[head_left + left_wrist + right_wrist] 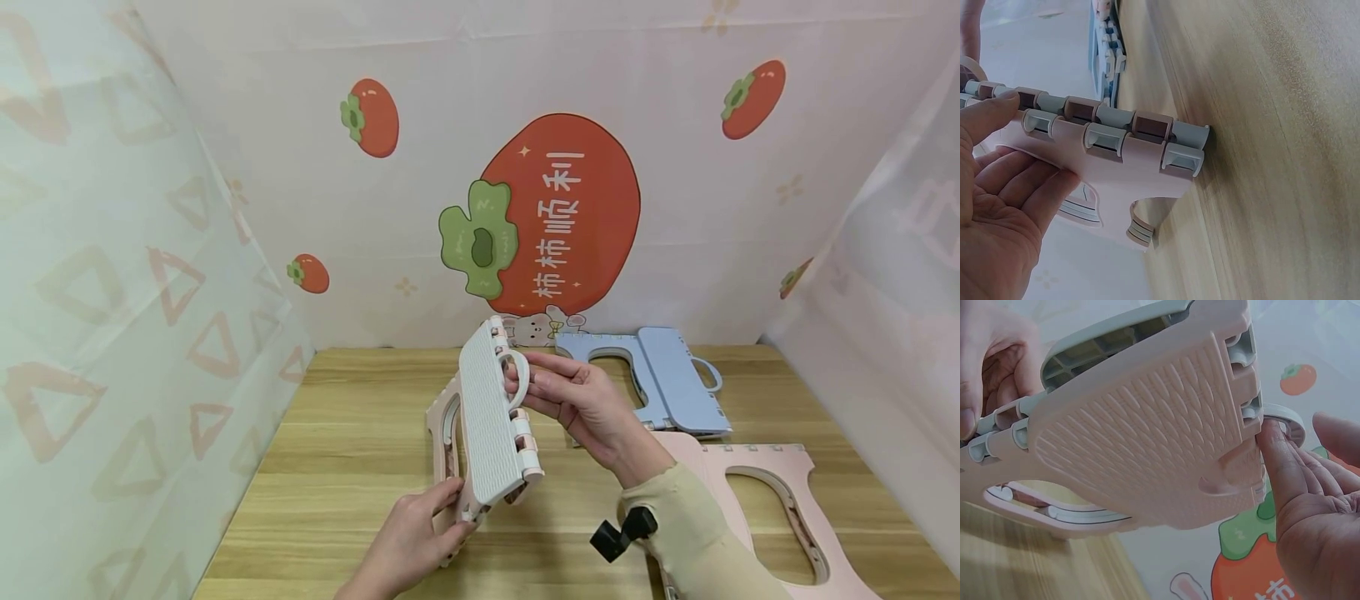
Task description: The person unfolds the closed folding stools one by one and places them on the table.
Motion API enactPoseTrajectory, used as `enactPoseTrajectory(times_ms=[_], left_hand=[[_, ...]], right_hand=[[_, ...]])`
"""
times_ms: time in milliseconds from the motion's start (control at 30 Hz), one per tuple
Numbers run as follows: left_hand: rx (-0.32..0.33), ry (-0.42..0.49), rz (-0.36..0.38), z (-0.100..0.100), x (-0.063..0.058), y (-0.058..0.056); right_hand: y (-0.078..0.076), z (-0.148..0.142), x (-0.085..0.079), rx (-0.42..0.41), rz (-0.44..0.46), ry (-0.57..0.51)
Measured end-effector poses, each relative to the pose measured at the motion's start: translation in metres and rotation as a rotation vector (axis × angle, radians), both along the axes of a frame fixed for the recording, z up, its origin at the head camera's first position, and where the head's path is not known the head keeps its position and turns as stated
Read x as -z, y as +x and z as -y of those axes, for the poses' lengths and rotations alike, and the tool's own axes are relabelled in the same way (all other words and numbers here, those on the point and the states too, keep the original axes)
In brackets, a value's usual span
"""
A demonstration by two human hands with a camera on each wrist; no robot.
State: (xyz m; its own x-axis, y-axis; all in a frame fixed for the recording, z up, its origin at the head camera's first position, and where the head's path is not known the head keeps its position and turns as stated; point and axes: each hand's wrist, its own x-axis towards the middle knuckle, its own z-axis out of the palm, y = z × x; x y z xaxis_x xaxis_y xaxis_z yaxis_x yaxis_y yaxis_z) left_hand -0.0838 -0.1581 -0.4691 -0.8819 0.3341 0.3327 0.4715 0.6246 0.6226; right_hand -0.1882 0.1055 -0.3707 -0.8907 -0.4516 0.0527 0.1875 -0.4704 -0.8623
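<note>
A pink-and-white folding step stool, partly unfolded, is tilted between both hands, its ribbed white top panel facing right in the head view. My left hand pinches its near end; in the left wrist view the thumb lies over the hinge row with the fingers on the pink panel beneath. At the far side, the fingers of my right hand reach into the white carry handle. From the right wrist, those fingers look nearly straight against the stool's edge and the thumb stands apart. The textured pink underside shows there too.
Behind the right hand, a blue folding stool lies on the wooden table. Another pink folding stool lies at the right, partly covered by the right forearm. A persimmon-printed cloth hangs along the table's back edge.
</note>
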Motion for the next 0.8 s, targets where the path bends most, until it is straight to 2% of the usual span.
enactPoseTrajectory(times_ms=[433,800], left_hand=[[0.037,0.084,-0.02,-0.001,0.006,0.0],[0.067,0.136,-0.125,-0.004,0.015,-0.002]], right_hand=[[0.002,0.001,-0.003,-0.036,-0.018,-0.028],[0.003,0.0,-0.008,-0.043,-0.014,-0.024]])
